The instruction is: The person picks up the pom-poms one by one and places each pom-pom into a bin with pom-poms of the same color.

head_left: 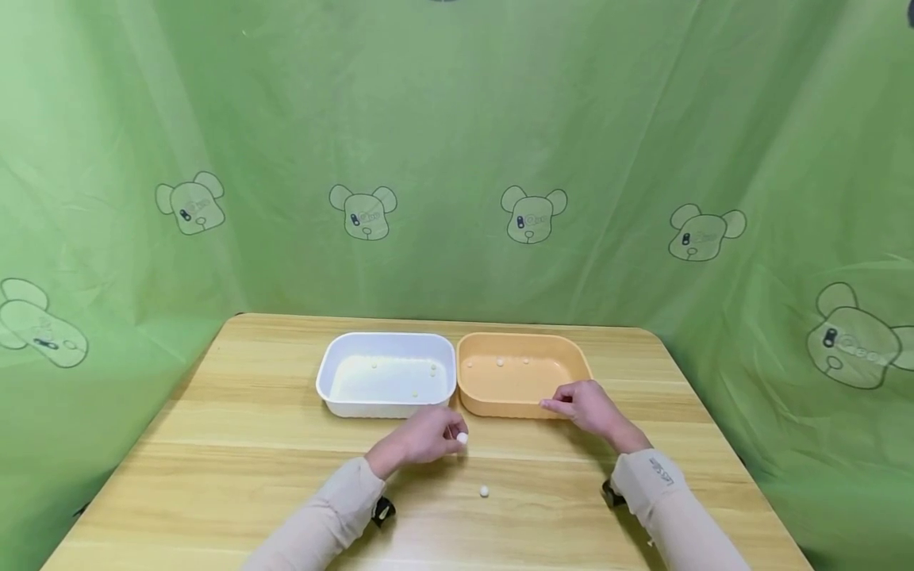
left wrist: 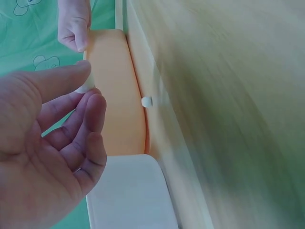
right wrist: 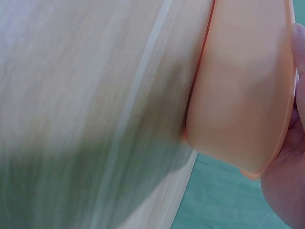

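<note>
In the head view, the left hand (head_left: 426, 434) pinches a white ball (head_left: 462, 438) above the wooden table (head_left: 236, 452), just on the near side of two trays. A second ball (head_left: 484, 492) lies on the tabletop, nearer than that hand and a little to its right. The white tray (head_left: 385, 410) stands at the far left with small yellowish beads (head_left: 415, 394) scattered on its floor; the orange tray (head_left: 500, 408) stands just beside it on the right, with three small pale balls (head_left: 500, 362) toward its far side. The right hand (head_left: 589, 408) is at the orange tray's near right corner, fingers curled in; I cannot tell whether it grips the rim or anything else. Behind the table hangs a green curtain (head_left: 443, 119) printed with bear heads.

In the left wrist view, the thumb and fingertips of the left hand hold the white ball between them, and the second ball sits on the table.

In the right wrist view, the right hand is partly cut off beside the orange tray's rim, its fingertips out of sight.
</note>
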`<state>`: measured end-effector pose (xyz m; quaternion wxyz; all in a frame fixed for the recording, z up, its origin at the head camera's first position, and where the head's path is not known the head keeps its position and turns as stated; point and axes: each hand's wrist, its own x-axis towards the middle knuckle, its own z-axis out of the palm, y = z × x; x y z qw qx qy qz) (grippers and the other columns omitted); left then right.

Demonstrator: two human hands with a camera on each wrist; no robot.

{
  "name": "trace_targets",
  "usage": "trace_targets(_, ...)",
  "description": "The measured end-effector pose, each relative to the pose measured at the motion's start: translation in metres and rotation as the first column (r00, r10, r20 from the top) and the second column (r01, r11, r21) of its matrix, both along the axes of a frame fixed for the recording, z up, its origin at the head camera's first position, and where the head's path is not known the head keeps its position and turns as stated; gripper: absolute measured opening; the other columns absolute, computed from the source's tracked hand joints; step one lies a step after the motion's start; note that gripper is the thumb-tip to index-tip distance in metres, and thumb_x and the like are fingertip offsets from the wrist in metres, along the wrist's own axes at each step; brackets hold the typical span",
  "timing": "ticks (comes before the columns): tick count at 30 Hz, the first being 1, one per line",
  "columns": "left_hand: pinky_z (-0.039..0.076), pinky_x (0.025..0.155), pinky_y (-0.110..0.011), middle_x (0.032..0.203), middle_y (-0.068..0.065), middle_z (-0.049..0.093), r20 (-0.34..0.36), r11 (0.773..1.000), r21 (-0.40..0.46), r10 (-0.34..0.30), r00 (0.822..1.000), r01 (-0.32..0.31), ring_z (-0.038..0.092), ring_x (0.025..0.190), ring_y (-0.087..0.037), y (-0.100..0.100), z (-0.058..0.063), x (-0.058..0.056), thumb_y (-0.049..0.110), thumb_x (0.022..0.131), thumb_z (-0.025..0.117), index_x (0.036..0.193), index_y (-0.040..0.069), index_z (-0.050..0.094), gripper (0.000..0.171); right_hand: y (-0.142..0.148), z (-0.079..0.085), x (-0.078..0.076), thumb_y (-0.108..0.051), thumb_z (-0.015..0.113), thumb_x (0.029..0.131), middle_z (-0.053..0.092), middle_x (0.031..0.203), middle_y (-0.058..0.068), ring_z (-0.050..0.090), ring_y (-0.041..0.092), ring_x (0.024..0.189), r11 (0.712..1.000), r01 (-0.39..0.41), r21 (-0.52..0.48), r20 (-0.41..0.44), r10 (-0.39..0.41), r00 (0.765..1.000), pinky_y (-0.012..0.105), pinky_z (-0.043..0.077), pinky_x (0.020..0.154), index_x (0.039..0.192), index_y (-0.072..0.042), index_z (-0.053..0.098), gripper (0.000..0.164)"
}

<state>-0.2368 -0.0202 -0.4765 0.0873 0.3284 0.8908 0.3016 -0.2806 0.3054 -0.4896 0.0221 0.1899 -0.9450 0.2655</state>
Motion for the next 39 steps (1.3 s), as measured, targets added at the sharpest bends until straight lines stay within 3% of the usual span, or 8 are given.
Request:
trace_targets(9, 0.046, 0.07, -0.018, 0.077, 0.012, 0.059, -0.023, 1.0, 0.006, -0.001, 1.0, 0.001, 0.053, 0.072, -0.001, 0.006, 0.002, -0.001, 0.014, 0.083, 0.072, 0.089, 0.014, 0.068, 0.008, -0.001, 0.003, 0.003, -0.045, 0.065, 0.086, 0.056, 0.059, -0.011, 0.044, 0.008, 0.054, 1.0, -0.013, -0.012, -0.009, 0.013, 1.0, 0.023, 0.038, 0.051, 0.066, -0.018, 0.064, 0.033)
trace_targets(19, 0.046, 0.071, -0.019, 0.078, 0.012, 0.06, -0.025, 1.0, 0.017, 0.014, 1.0, -0.013, 0.054, 0.072, -0.002, 0.009, 0.004, -0.001, 0.013, 0.083, 0.072, 0.092, 0.013, 0.068, 0.01, -0.001, 0.003, 0.004, -0.046, 0.065, 0.085, 0.06, 0.061, -0.004, 0.044, 0.009, 0.054, 1.0, 0.003, -0.021, 0.02, -0.003, 1.0, 0.023, 0.037, 0.05, 0.068, -0.013, 0.066, 0.037)
trace_targets(39, 0.045, 0.066, -0.019, 0.074, 0.012, 0.056, -0.018, 0.996, 0.056, 0.064, 0.998, -0.063, 0.052, 0.069, -0.002, 0.01, 0.009, -0.004, 0.015, 0.085, 0.071, 0.086, 0.015, 0.066, 0.005, -0.001, 0.001, 0.003, -0.047, 0.065, 0.086, 0.056, 0.06, -0.009, 0.044, 0.008, 0.055, 1.0, 0.023, -0.003, 0.019, -0.023, 1.0, 0.023, 0.038, 0.051, 0.066, -0.019, 0.064, 0.034)
